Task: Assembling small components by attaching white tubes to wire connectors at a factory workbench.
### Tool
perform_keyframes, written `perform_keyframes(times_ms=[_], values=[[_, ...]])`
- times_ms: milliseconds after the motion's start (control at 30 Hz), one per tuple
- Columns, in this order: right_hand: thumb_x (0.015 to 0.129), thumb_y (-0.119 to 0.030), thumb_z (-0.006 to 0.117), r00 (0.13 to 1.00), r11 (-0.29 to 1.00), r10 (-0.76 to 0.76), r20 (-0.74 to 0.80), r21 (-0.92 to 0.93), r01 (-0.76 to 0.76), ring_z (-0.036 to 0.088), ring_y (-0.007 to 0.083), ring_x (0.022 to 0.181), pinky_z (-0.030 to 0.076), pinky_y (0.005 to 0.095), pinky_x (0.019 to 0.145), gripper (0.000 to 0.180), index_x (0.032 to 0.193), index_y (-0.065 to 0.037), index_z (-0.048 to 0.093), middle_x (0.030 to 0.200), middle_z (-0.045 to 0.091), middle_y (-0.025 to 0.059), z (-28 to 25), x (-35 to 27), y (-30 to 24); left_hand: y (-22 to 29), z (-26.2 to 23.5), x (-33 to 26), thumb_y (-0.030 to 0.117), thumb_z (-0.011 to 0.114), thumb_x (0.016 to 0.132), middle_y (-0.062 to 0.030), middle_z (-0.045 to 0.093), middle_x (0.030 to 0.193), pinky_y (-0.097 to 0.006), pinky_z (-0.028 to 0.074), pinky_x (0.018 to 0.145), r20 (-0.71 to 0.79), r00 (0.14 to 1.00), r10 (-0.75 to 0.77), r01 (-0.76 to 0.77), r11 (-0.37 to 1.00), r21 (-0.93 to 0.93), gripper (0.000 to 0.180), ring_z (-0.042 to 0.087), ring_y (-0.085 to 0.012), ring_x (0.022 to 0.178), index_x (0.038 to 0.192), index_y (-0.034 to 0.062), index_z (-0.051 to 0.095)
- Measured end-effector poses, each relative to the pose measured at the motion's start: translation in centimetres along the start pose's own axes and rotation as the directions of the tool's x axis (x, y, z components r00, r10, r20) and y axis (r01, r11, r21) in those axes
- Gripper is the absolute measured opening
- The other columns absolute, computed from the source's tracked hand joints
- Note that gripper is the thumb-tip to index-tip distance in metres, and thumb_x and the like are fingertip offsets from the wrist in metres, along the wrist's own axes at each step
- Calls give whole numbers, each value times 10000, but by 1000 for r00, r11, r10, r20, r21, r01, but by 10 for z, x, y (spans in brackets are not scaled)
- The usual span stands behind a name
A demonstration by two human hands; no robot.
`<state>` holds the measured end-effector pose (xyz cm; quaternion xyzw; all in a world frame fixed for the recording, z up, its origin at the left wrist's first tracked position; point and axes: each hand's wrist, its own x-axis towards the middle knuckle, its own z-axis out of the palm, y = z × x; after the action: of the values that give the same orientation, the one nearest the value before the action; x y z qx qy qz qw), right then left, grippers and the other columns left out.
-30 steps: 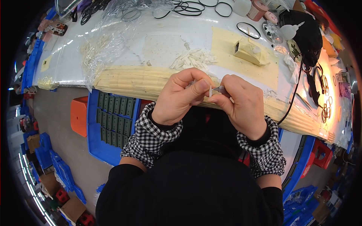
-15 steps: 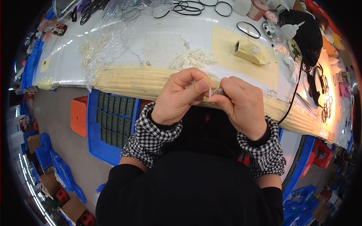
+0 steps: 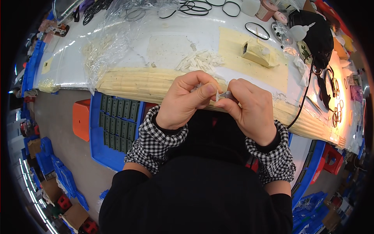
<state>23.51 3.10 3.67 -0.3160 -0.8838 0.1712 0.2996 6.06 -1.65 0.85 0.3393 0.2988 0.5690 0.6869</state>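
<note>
My left hand [image 3: 186, 99] is closed, thumb and forefinger pinching a small thin white strip [image 3: 217, 96] that stands upright. Close against it, my right hand [image 3: 253, 111] grips a small grey metallic piece [image 3: 228, 94]; the fingers cover most of it, so its kind is not clear. Both hands are held together just over the padded front edge [image 3: 136, 82] of the table. Beyond them lies a loose pile of similar white strips [image 3: 200, 61].
A yellow taped block [image 3: 257, 54] sits on a yellow sheet at right, near a black cable [image 3: 305, 103]. Clear plastic film [image 3: 113, 43] lies at left. Below the edge are a blue tray [image 3: 104, 150] of dark green blocks and an orange stool [image 3: 81, 120].
Hardly anything differs. The grey piece in my right hand seems to have shifted very slightly beside the white strip; my left hand keeps its place.
</note>
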Motion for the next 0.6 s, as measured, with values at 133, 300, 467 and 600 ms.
perform_keyframes(times_ms=[133,300,467,600], values=[[781,-421,648,1000,1000,5,6,-3,-5,495,221,500,377,327,438,372,716,-86,498,576,453,39,-1,1,-1,1,0,-1,199,547,935,-1,528,778,-156,282,497,3,1000,-19,18,999,32,176,386,-20,594,914,25,568],[778,-416,654,999,1000,-21,46,-6,21,498,218,500,382,323,440,374,715,-82,497,580,462,34,-2,1,1,-1,-1,0,144,554,932,9,575,750,-162,278,480,8,1000,5,-5,1000,2,110,364,-4,551,900,41,582],[758,-367,696,999,996,54,0,71,-54,521,207,519,395,307,451,354,722,-73,503,618,500,34,-1,2,-1,1,1,-2,146,556,930,11,572,744,-155,268,477,-63,998,-24,22,1000,-22,116,358,1,544,892,37,574],[734,-302,741,994,990,98,-44,107,-93,537,195,534,412,289,459,319,752,-64,529,671,536,40,-1,1,0,4,5,-3,166,535,943,7,547,731,-165,260,481,-148,989,-11,20,998,59,148,338,-6,538,884,32,556]])
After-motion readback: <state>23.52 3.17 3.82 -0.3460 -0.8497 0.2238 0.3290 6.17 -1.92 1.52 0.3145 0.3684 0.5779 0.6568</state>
